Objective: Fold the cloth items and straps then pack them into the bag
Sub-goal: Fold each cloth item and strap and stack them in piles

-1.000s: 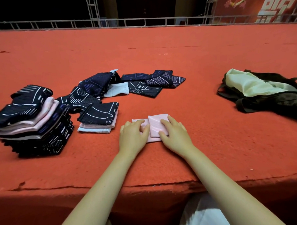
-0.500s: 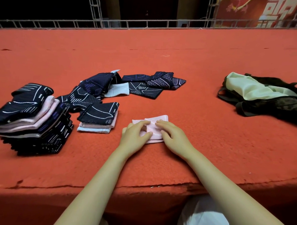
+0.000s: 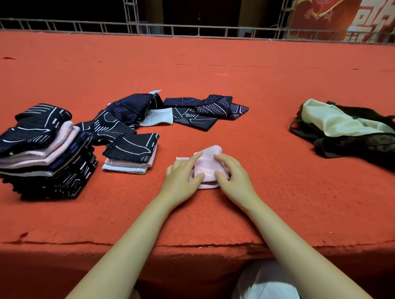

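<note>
A: Left hand and right hand close together on the pink cloth; fingers of both curled round its edges, thumbs pinching the near side; cloth resting on the red tabletop, near the front edge, partly doubled over.

B: Step in hand?

A: Judged as mid-fold on the pink piece; top layer raised between the hands, not yet pressed flat. Next move likely calls for closing the fold, flattening it, then carrying it left to a pile.

B: Outward from the hands?

A: Small folded stack just left of the hands, dark patterned piece on pale ones; tall folded stack at far left; loose dark patterned pieces behind, unfolded, some overlapping.

B: Containers?

A: Black bag well apart at right, lying slack, straps trailing; pale green fabric showing at its top; lining or packed item, cannot tell. No folded pieces seen in it; packing judged not begun.
</note>
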Demonstrator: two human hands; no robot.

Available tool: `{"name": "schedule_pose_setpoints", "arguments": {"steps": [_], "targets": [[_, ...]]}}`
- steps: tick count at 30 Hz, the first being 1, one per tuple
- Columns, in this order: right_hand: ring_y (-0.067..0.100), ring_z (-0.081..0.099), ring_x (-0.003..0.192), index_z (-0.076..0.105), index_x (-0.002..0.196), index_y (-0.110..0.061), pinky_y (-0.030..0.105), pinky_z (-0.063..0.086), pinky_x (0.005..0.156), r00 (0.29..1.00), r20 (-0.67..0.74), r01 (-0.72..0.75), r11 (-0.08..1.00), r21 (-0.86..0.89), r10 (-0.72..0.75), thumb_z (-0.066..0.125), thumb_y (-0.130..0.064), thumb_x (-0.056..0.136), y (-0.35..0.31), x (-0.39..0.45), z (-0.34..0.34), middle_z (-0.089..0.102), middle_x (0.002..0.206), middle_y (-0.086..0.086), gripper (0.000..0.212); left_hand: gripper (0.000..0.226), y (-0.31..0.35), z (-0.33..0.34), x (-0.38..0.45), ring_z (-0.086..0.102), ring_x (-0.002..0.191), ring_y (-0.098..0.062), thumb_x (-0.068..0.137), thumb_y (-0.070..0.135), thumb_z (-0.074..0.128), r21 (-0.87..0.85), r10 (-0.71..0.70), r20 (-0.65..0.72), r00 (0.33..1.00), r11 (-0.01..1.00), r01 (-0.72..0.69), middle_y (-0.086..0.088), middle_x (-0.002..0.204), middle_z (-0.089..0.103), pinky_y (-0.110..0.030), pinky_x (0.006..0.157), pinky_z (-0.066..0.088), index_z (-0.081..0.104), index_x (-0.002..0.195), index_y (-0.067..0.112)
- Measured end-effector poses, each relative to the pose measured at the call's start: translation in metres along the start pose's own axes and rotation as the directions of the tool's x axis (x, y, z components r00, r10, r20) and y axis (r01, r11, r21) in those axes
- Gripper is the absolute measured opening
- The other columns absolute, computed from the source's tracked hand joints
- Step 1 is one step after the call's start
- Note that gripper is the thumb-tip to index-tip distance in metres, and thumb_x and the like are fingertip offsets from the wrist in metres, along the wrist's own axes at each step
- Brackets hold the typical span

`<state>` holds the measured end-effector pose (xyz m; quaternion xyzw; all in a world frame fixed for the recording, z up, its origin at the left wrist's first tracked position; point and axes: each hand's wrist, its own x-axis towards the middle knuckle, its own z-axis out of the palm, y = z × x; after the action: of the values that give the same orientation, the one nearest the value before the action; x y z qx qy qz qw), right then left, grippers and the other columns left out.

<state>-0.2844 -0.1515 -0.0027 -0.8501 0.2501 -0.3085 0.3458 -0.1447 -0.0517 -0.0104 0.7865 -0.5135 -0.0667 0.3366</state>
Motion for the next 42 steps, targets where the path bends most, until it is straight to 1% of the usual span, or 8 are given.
{"name": "schedule_pose_setpoints", "arguments": {"steps": [3, 6, 10, 14, 19, 30, 36, 42], "targets": [[0.009, 0.043, 0.127, 0.046, 0.137, -0.011, 0.021, 0.033, 0.106, 1.0, 0.008, 0.02, 0.997, 0.08, -0.021, 0.046, -0.022, 0.085, -0.003, -0.001, 0.001, 0.048, 0.139, 0.0, 0.053, 0.066, 0.0, -0.002, -0.002, 0.039, 0.134, -0.01, 0.079, 0.033, 0.053, -0.35, 0.022, -0.044, 0.999, 0.936, -0.036, 0.016, 0.144, 0.038, -0.043, 0.113, 0.031, 0.032, 0.141, 0.043], [0.012, 0.041, 0.13, 0.045, 0.138, -0.01, 0.013, 0.026, 0.107, 0.999, 0.032, 0.043, 0.999, 0.009, -0.043, 0.044, -0.024, 0.087, -0.002, 0.0, 0.004, 0.046, 0.141, 0.004, 0.053, 0.069, -0.001, -0.002, -0.003, 0.041, 0.135, -0.014, 0.08, 0.021, 0.054, -0.401, 0.046, -0.107, 0.993, 0.912, -0.086, 0.019, 0.146, 0.035, -0.045, 0.112, 0.032, 0.028, 0.133, 0.056], [0.01, 0.041, 0.128, 0.049, 0.135, -0.011, 0.004, 0.022, 0.104, 0.997, 0.034, 0.076, 0.997, -0.008, -0.075, 0.044, -0.022, 0.088, -0.001, 0.0, 0.004, 0.048, 0.139, 0.004, 0.049, 0.062, -0.003, -0.006, 0.0, 0.058, 0.089, -0.013, 0.08, 0.002, 0.058, -0.464, -0.047, -0.259, 0.965, 0.882, -0.082, 0.0, 0.128, 0.054, -0.029, 0.089, 0.046, 0.046, 0.121, 0.047], [0.017, 0.038, 0.133, 0.052, 0.134, -0.017, 0.02, 0.024, 0.108, 0.994, 0.034, 0.108, 0.978, -0.181, -0.104, 0.044, -0.032, 0.086, 0.0, -0.003, 0.006, 0.046, 0.141, 0.004, 0.05, 0.041, 0.002, -0.007, -0.004, 0.052, 0.082, -0.005, 0.078, -0.004, 0.053, -0.4, -0.089, -0.345, 0.934, 0.915, -0.06, 0.001, 0.103, 0.053, -0.007, 0.078, 0.038, 0.065, 0.107, 0.022], [0.02, 0.027, 0.141, 0.05, 0.136, -0.021, 0.035, 0.027, 0.111, 0.985, 0.084, 0.168, 0.92, -0.355, -0.147, 0.03, -0.046, 0.083, 0.001, -0.004, 0.01, 0.037, 0.15, 0.004, 0.063, 0.033, 0.004, -0.009, -0.006, 0.046, 0.073, 0.002, 0.075, -0.006, 0.055, -0.335, -0.179, -0.359, 0.916, 0.941, 0.053, 0.01, 0.086, 0.043, -0.003, 0.074, 0.034, 0.071, 0.099, 0.011], [0.014, 0.02, 0.144, 0.052, 0.135, -0.028, 0.036, 0.021, 0.113, 0.977, 0.214, 0.105, 0.915, -0.391, -0.02, 0.049, -0.035, 0.095, 0.004, 0.001, 0.011, 0.028, 0.155, -0.004, 0.04, 0.033, 0.005, -0.003, -0.009, 0.055, 0.09, -0.016, 0.077, -0.003, 0.05, -0.188, -0.227, -0.354, 0.907, 0.968, 0.169, -0.001, 0.1, 0.05, -0.013, 0.081, 0.034, 0.071, 0.1, 0.009], [0.006, 0.043, 0.12, 0.048, 0.135, -0.007, 0.006, 0.026, 0.091, 0.967, 0.226, -0.138, 0.986, 0.094, 0.114, 0.045, -0.01, 0.098, -0.012, 0.052, 0.006, 0.049, 0.14, 0.005, 0.037, 0.03, 0.004, -0.006, -0.008, 0.059, 0.088, -0.023, 0.079, 0.004, 0.051, -0.135, -0.269, -0.31, 0.912, 0.962, 0.238, -0.003, 0.101, 0.052, -0.026, 0.08, 0.042, 0.071, 0.098, 0.016], [0.015, 0.049, 0.095, 0.061, 0.119, -0.021, 0.022, 0.034, 0.08, 0.974, 0.226, 0.001, 0.992, -0.126, 0.028, 0.057, -0.013, 0.09, 0.01, 0.079, 0.016, 0.06, 0.094, 0.006, 0.03, 0.031, 0.007, -0.006, -0.007, 0.056, 0.094, -0.028, 0.084, 0.006, 0.049, 0.016, -0.226, -0.23, 0.946, 0.972, 0.236, -0.004, 0.107, 0.052, -0.035, 0.089, 0.039, 0.067, 0.106, 0.019]]}}
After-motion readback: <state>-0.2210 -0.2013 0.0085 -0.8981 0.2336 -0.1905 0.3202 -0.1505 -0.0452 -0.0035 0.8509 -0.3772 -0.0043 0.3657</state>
